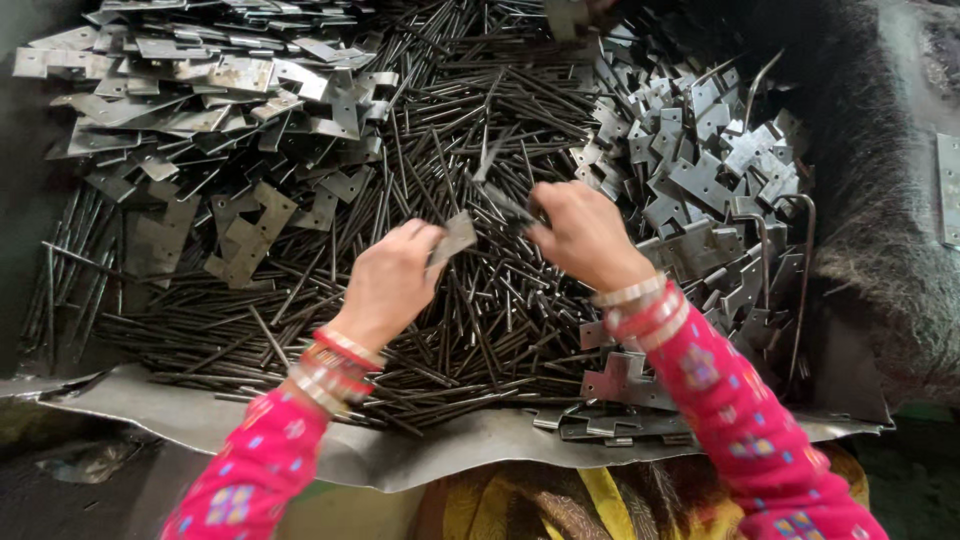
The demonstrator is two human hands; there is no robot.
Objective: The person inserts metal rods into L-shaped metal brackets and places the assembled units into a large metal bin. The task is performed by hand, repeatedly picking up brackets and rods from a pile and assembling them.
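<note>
Fitting step, likely: left hand [388,285] pinching a flat hinge leaf [455,238], right hand [583,235] at 3 o'clock pinching a thin hinge pin [508,205]. Next: lining pin with knuckle. Loose pins [470,340] heaped beneath, hinge leaves [700,180] at 2 o'clock.

Place: a small metal workshop, as I saw it. Before me lay a heap of dark steel pins [470,300], stacks of stamped hinge leaves [220,90] on both sides, all on a worn metal sheet [420,450] over grimy flooring.
</note>
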